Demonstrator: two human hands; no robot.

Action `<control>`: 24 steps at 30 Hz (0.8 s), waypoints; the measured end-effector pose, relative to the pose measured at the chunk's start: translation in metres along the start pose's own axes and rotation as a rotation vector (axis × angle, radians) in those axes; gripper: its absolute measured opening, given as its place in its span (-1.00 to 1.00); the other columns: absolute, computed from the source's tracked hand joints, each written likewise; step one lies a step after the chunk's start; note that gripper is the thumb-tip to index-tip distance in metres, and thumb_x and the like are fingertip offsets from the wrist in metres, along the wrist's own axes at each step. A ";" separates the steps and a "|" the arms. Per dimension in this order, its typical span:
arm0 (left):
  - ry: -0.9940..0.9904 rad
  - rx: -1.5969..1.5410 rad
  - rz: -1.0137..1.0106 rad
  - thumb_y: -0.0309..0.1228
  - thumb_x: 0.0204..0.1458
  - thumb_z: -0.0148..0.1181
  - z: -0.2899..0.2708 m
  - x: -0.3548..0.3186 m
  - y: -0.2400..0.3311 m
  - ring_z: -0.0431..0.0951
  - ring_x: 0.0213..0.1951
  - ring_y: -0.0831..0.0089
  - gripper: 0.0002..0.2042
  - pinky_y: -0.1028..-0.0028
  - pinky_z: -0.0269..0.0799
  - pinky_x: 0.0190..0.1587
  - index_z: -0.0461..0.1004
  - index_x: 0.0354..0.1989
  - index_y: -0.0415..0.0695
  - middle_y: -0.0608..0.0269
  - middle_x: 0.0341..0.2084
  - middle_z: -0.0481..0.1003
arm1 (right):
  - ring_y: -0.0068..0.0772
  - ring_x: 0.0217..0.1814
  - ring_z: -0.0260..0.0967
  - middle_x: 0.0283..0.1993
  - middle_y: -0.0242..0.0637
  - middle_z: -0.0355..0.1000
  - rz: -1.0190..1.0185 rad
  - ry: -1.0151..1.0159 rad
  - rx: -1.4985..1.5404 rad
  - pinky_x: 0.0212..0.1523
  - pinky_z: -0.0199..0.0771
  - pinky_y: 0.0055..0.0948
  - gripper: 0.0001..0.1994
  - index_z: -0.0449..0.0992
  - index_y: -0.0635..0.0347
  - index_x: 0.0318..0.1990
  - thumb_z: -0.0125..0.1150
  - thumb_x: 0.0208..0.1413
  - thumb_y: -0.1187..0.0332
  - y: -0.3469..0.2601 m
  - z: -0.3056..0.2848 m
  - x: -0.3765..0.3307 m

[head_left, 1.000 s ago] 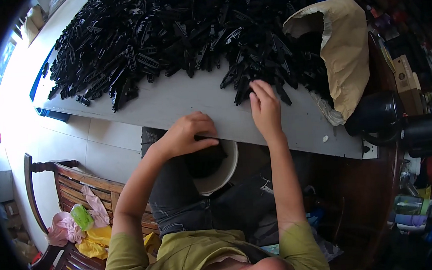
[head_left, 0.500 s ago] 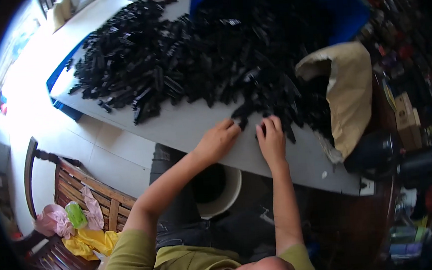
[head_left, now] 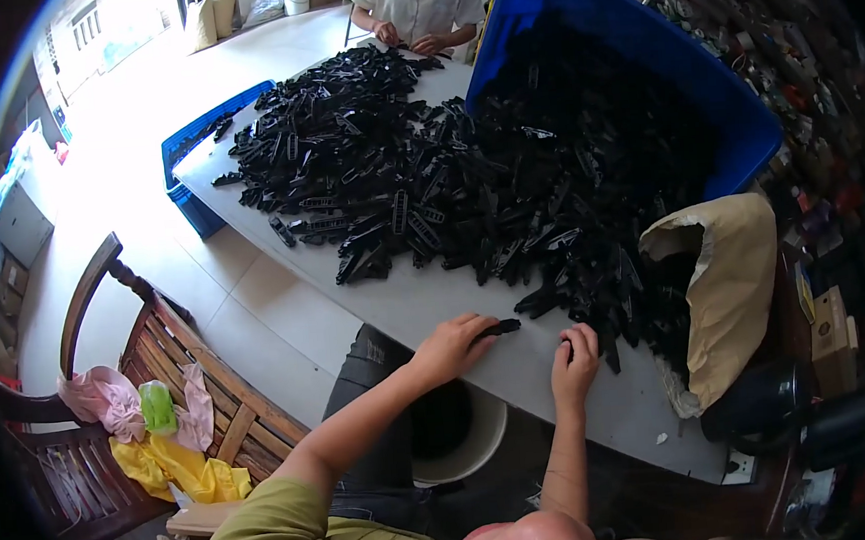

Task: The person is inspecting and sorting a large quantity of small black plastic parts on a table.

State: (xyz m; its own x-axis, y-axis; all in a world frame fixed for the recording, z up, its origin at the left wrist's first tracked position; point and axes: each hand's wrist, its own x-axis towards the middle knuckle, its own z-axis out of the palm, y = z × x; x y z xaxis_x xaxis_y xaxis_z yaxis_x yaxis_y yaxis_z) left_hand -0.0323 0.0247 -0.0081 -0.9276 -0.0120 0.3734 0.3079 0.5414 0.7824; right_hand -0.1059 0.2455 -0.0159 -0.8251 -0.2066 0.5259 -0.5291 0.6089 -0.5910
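At the near edge of the white table (head_left: pixel 317 263) my left hand (head_left: pixel 450 351) is closed on a slim black plastic part (head_left: pixel 502 327), which sticks out past the fingertips toward the right. A short gap away, my right hand (head_left: pixel 575 365) has its fingers curled together. Something dark shows at its thumb, mostly hidden, and I cannot make out its shape. Just beyond both hands spreads a large heap of black plastic parts (head_left: pixel 355 165), many of them long and ribbed. It runs back into a tipped blue bin (head_left: pixel 744 133).
A beige paper sack (head_left: pixel 740 289) with black parts inside lies open at the right. Below the table edge stands a pale bucket (head_left: pixel 489 432). A wooden chair (head_left: pixel 213 361) holding cloths is at the left. Across the table a co-worker (head_left: pixel 419 5) handles parts; another blue crate (head_left: pixel 192 206) stands far left.
The view has tilted up, bringing the co-worker's upper body into sight. My hands have moved slightly apart, and the black part in my left hand now shows more clearly.
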 end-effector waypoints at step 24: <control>-0.184 0.070 0.156 -0.46 -0.06 0.26 -0.007 0.011 -0.007 0.48 -0.13 0.11 -0.79 0.25 0.41 -0.05 0.55 -0.22 -0.20 0.08 -0.21 0.48 | -0.16 -0.04 0.36 -0.11 -0.26 0.49 -0.325 0.048 -0.165 -0.04 0.36 -0.21 -0.74 0.55 0.21 -0.07 0.21 0.04 0.51 -0.040 -0.003 -0.012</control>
State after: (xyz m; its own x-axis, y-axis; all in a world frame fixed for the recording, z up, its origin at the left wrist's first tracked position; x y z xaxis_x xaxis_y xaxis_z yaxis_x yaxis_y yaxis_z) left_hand -0.0431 0.0147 -0.0057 -0.8950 0.2255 0.3849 0.4406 0.5817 0.6838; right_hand -0.0747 0.2261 0.0031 -0.6065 -0.3762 0.7004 -0.7200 0.6335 -0.2832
